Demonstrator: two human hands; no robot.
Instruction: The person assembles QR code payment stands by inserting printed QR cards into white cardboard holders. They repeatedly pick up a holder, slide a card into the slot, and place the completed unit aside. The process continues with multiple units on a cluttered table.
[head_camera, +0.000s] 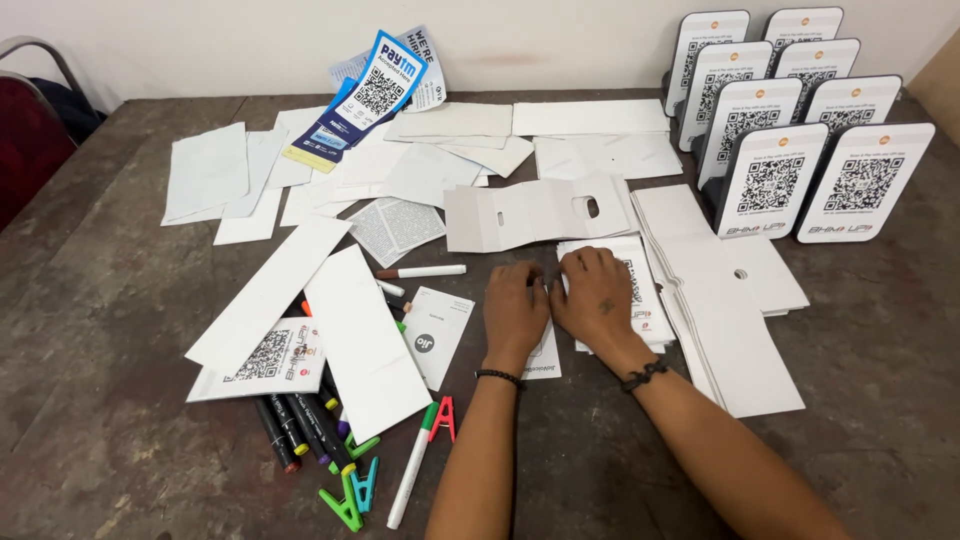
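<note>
Near edge: loose markers (300, 430) lie in a bunch, with green, blue and red clips (352, 495) and a white pen (411, 468) just left of the left forearm. All well clear of the hands.

Left hand (515, 310) and right hand (598, 300) are side by side, palms down, fingers curled, thumbs nearly touching. Both press on a small stack of printed cards (640, 305). The stack lies directly under and just right of the right hand, so the right hand is the nearer one. Only the left edge of the left hand's card shows below the wrist. Cannot tell whether either hand actually pinches a card or only rests on it. The stack's long axis runs roughly toward and away from the person.

Just right of the stack: a fanned pile of long white card blanks (735, 330), long axis same way, touching or overlapping the stack. Just beyond the hands: an unfolded white card sleeve (535, 215) with cut-outs, lying crosswise.

Left: a white card strip (365, 345), a coded leaflet (262, 358), a marker (420, 271).

Far: scattered white papers (210, 170), a blue leaflet (370, 100), and rows of upright coded stands (770, 180) at far right.

Surface: dark worn bench (100, 330), against a plain pale wall (200, 40). Red chair (25, 140) at far left.
</note>
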